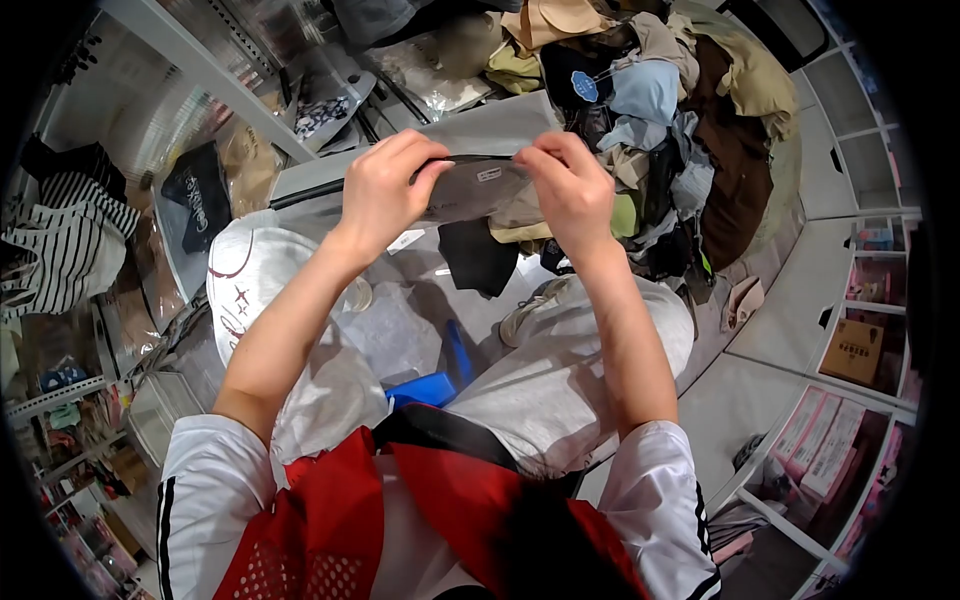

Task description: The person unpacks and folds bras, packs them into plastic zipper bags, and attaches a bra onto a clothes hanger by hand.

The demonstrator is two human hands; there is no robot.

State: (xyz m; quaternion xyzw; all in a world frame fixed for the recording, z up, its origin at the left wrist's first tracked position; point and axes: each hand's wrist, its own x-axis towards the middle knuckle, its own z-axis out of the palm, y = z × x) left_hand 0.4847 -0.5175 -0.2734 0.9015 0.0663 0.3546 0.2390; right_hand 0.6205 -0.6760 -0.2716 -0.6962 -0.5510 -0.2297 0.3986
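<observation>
Both my hands are raised in front of me, pinching the dark top edge of a translucent grey plastic bag [465, 200]. My left hand [388, 188] grips that edge with thumb and forefinger. Some distance to the right, my right hand [572, 188] pinches the same edge, its fingers closed. A small white label shows on the bag between the hands. What the bag holds, if anything, I cannot make out. Just below it is a black piece of cloth [478, 257].
A large heap of clothes [730, 130] lies ahead on the right. Wire shelving with packaged garments [197, 195] stands on the left, a striped garment [75, 235] beside it. White cubbies with boxes [818, 440] line the right. Something blue [425, 388] sits between my legs.
</observation>
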